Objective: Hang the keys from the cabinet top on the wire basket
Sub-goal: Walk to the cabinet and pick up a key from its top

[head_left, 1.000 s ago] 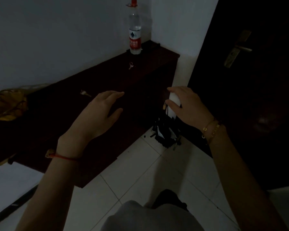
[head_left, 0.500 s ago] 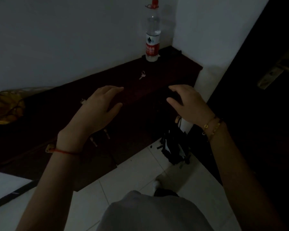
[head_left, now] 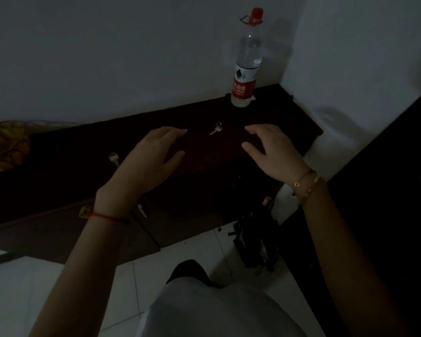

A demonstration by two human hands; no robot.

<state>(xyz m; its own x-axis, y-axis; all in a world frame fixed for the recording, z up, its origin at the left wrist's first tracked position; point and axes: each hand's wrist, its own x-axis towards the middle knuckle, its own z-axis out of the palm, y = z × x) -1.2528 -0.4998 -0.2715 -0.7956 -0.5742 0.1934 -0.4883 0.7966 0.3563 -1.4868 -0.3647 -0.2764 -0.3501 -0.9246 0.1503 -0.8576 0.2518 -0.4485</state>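
Hands are held empty above the long dark wooden cabinet top (head_left: 204,171), and the reach for the first key is judged to be the step in hand. The golden wire basket (head_left: 3,147) is seen at the far left end, well apart from both keys. The left hand (head_left: 151,161) and the right hand (head_left: 272,152) are spread open, fingers loosely extended, nothing gripped. Between their fingertips the small silver key with a ring (head_left: 216,129) is left lying flat; a second pale key (head_left: 113,158) lies just beside the left hand. A pinch on the flat metal, probably by ring or bow, is called for next, then a carry leftward.
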